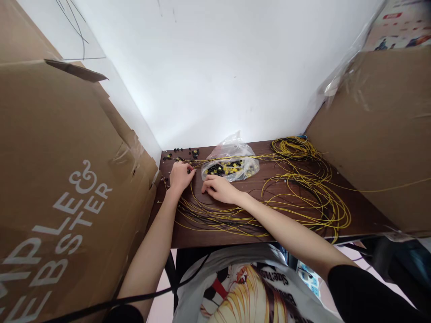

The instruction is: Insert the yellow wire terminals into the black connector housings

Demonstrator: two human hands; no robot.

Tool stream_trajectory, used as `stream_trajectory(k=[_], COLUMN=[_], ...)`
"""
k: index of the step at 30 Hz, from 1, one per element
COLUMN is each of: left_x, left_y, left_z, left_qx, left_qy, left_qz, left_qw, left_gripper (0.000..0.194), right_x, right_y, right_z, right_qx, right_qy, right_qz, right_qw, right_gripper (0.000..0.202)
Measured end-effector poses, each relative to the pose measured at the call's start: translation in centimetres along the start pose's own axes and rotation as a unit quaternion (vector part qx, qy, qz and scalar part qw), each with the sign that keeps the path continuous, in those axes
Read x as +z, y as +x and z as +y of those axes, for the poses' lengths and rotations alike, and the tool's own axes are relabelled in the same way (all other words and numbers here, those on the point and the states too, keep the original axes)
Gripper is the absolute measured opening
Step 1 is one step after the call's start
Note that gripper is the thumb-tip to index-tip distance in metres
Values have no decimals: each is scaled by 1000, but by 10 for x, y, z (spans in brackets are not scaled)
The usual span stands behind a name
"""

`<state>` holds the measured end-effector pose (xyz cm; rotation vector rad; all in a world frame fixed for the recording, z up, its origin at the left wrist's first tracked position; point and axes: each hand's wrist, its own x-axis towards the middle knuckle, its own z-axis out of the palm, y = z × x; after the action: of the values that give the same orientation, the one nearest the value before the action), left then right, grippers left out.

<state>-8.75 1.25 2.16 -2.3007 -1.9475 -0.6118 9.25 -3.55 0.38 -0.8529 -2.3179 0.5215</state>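
Note:
Near the table's left end, my left hand (182,176) is closed, its thumb and fingers pinched at a small dark piece by a yellow wire. My right hand (220,188) rests just in front of a clear plastic bag (252,165), fingers curled together; whether anything is in them is hidden. Small black and yellow parts (232,168) fill the bag. Thin yellow and black wires (222,223) curve in front of both hands and run to a tangled pile on the right. Small black pieces (194,153) lie loose behind my left hand.
A large printed cardboard box (84,134) stands on the left, and another cardboard box (380,125) on the right. A white wall (218,80) rises behind the dark brown table (191,237). A coiled bundle of yellow wire (296,148) lies at the back right.

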Motion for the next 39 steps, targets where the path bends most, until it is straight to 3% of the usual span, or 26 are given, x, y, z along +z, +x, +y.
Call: stream_trajectory(k=[11, 21, 27, 30, 34, 39], left_x=[4, -9, -12, -12, -12, -13], left_y=[1, 1, -2, -3, -3, -5], left_z=[-3, -1, 1, 1, 2, 8], left_qx=[-40, -56, 0, 29, 66, 95], left_qy=[-80, -121, -124, -136, -154, -125], left_qz=[22, 58, 89, 66, 15, -1], left_qw=[996, 989, 988, 988, 986, 988], left_gripper=[23, 23, 21, 20, 25, 28], right_x=[0, 0, 0, 1, -1, -1], right_y=[-1, -3, -1, 2, 6, 7], right_z=[0, -1, -2, -1, 2, 3], right_qx=[0, -6, 25, 98, 150, 186], right_qy=[25, 28, 84, 181, 359, 491], right_qz=[4, 0, 65, 128, 191, 182], right_qw=[1000, 1000, 994, 970, 901, 831], right_gripper=[22, 23, 24, 21, 16, 18])
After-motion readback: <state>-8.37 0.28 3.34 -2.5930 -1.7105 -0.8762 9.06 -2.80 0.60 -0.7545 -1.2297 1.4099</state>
